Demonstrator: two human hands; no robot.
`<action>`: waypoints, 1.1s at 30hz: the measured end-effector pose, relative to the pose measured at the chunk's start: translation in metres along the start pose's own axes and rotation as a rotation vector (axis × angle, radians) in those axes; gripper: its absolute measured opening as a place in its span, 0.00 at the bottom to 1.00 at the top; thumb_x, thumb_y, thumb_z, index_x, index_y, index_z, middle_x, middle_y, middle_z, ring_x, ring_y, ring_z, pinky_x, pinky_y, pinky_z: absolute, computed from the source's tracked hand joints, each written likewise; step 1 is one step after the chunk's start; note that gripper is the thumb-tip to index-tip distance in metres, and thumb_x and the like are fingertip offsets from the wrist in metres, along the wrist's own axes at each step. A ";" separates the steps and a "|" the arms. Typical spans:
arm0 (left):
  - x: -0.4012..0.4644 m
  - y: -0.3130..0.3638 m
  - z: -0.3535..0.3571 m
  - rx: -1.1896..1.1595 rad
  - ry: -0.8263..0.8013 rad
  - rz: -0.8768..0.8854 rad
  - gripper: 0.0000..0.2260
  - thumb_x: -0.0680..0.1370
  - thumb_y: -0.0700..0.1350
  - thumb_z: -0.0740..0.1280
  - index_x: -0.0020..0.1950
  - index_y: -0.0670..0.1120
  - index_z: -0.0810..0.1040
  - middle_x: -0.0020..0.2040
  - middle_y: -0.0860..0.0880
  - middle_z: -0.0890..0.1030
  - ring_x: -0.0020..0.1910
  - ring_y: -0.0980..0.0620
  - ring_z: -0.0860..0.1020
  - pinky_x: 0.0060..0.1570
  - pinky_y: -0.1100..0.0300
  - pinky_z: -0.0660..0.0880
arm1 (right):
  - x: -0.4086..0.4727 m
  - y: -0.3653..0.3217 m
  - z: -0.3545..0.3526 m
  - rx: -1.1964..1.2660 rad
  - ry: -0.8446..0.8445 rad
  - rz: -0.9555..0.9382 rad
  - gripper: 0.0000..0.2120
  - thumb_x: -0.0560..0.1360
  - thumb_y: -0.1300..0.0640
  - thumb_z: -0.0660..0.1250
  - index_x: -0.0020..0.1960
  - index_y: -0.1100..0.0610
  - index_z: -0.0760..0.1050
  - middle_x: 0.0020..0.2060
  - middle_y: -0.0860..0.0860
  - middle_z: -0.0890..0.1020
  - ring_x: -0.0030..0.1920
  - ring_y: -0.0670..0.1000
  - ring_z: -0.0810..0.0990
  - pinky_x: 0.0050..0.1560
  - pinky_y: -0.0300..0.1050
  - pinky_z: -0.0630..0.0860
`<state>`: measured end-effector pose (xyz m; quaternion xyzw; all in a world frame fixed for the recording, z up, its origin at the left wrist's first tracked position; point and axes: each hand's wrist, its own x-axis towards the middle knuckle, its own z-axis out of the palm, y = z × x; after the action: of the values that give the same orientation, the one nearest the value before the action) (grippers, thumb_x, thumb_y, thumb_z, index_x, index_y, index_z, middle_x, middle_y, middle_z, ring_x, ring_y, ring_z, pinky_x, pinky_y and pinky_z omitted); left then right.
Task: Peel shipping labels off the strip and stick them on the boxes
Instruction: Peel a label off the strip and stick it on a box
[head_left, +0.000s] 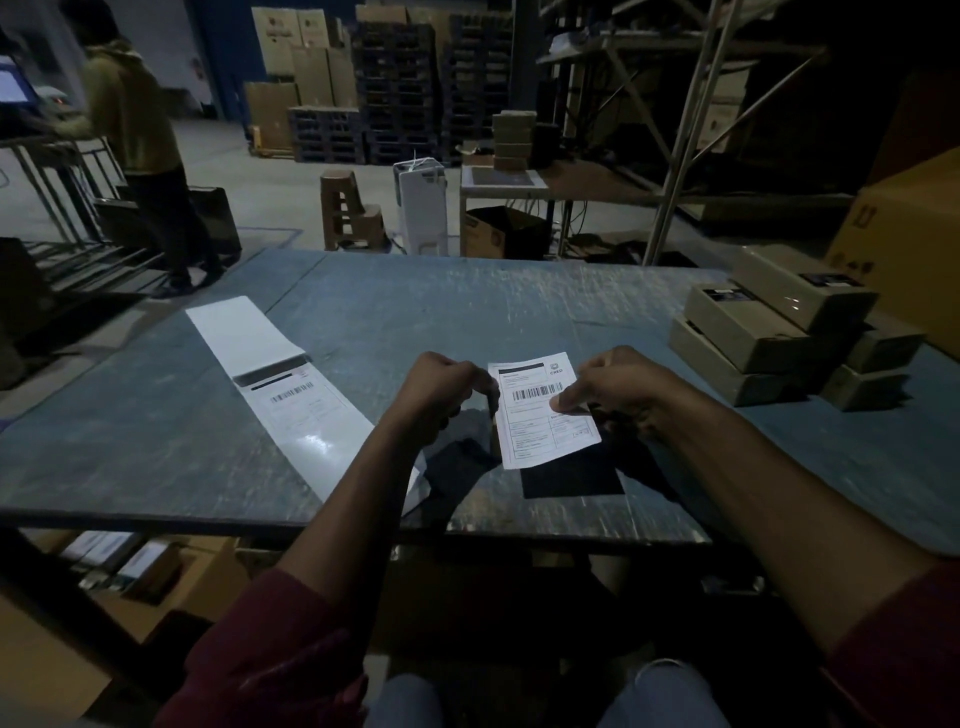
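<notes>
A white shipping label (540, 415) with a barcode is held above the table's near edge, casting a dark shadow below it. My right hand (618, 395) pinches its right side, thumb on the printed face. My left hand (441, 395) is closed at the label's left edge; what it grips is hard to tell, perhaps the edge or backing. The long white label strip (280, 384) lies on the table to the left, one printed label still on it. Several small tan boxes (779, 327) are stacked at the table's right.
The grey-blue table (467, 301) spans the view. A large cardboard carton (914, 249) stands at far right. A person (140, 145) stands at the back left by a desk. Open cartons (156, 571) sit under the table. Pallets, shelving and stacked cartons fill the background.
</notes>
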<state>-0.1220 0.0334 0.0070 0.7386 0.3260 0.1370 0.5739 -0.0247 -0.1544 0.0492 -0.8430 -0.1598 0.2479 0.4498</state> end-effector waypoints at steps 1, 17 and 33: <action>0.001 0.002 0.000 0.014 -0.004 0.004 0.07 0.71 0.39 0.75 0.43 0.35 0.84 0.35 0.45 0.70 0.26 0.50 0.62 0.23 0.65 0.56 | 0.000 -0.001 0.000 -0.010 -0.001 0.004 0.07 0.70 0.68 0.78 0.40 0.63 0.80 0.35 0.57 0.87 0.28 0.51 0.83 0.28 0.40 0.72; 0.010 0.001 0.008 0.217 0.149 0.160 0.08 0.71 0.42 0.76 0.36 0.38 0.86 0.25 0.45 0.75 0.25 0.49 0.66 0.32 0.57 0.63 | 0.009 -0.010 0.000 -0.071 -0.026 0.074 0.25 0.69 0.64 0.81 0.60 0.65 0.73 0.48 0.61 0.85 0.34 0.54 0.81 0.23 0.40 0.71; -0.008 -0.018 0.017 0.159 0.263 0.143 0.07 0.70 0.51 0.77 0.41 0.48 0.88 0.33 0.48 0.84 0.35 0.48 0.82 0.36 0.60 0.70 | 0.000 -0.016 -0.001 -0.128 -0.029 0.063 0.22 0.71 0.61 0.80 0.58 0.63 0.71 0.43 0.55 0.77 0.37 0.52 0.77 0.32 0.43 0.71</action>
<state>-0.1241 0.0181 -0.0135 0.7788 0.3547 0.2465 0.4548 -0.0252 -0.1463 0.0636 -0.8710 -0.1553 0.2633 0.3847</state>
